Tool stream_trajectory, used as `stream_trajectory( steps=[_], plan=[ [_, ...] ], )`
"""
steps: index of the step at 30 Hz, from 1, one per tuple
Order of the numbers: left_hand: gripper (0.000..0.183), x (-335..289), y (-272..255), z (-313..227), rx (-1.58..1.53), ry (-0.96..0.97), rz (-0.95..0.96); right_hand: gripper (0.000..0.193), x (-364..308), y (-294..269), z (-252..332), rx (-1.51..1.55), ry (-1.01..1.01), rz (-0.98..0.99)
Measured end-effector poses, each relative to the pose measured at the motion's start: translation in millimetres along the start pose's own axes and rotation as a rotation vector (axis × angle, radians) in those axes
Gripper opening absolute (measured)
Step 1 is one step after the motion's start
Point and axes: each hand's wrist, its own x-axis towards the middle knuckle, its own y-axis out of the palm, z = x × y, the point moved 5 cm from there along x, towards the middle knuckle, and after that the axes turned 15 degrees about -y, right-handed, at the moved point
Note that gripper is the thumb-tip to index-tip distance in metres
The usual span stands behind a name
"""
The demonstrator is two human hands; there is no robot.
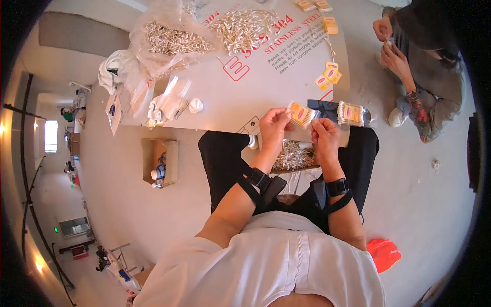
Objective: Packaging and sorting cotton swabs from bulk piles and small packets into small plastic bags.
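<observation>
Fingers of the left hand (274, 124) and right hand (326, 136) pinched one filled packet (300, 115); another packet (351, 113) lay nearby, loose swabs (243, 29) unpacked.

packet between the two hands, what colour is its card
The card is yellow with a small red patch, seen best in the head view.
</observation>
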Motion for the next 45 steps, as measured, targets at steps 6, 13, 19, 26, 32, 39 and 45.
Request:
stream_trajectory(
  steps=[6, 13, 19, 26, 32, 39, 45],
  plan=[
    [0.014, -25, 29, -43, 0.822, 0.896, -0.207, 0.016, 9, -9, 0, -0.361, -0.119, 0.02],
    [0.015, -1, 47, -18, 0.635, 0.313, 0.327, 0.011, 11, -15, -3, -0.201, -0.039, -0.022],
    [0.02, 2, 52, -17, 0.792, 0.244, 0.249, 0.013, 11, -14, -3, -0.24, 0.05, -0.007],
    [0.015, -2, 62, -11, 1.048, 0.384, 0.118, 0.019, 15, -11, 8, -0.536, -0.058, 0.117],
    [0.016, -8, 65, -16, 1.097, 0.427, 0.125, 0.018, 25, -23, -11, -0.593, -0.104, 0.16],
    [0.016, -12, 71, -18, 1.167, 0.476, 0.165, 0.015, 27, -23, -7, -0.76, -0.2, 0.171],
    [0.012, -14, 76, -20, 1.083, 0.561, 0.183, 0.013, 25, -12, 9, -0.6, -0.332, 0.175]
  ],
)
